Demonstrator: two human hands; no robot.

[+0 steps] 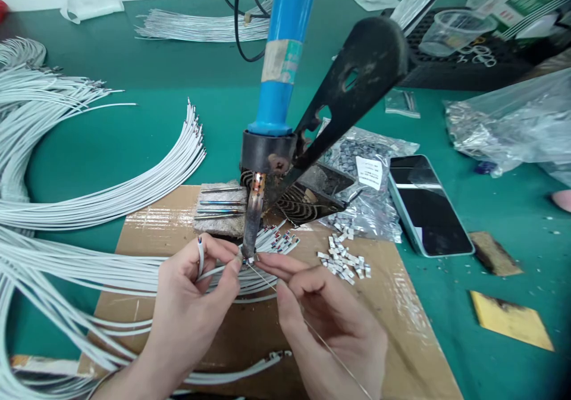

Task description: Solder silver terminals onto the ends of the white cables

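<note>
My left hand (196, 299) pinches a white cable (213, 273) close to its stripped end, just under the tip of a soldering iron (253, 221). The iron has a blue handle and hangs tip-down in a black metal stand (343, 91). My right hand (330, 323) is closed on a thin strand of solder wire (330, 349), which runs from the iron tip down past the palm. A small white connector (250, 261) sits at the tip between my fingertips; which fingers hold it is hard to make out.
Bundles of white cables (111, 207) fill the left side. Loose white connectors (343, 257) lie on the cardboard (392, 323), near a bag of parts (370, 144). A phone (430, 204), a yellow sponge (511, 320) and a black tray (428, 73) are on the right.
</note>
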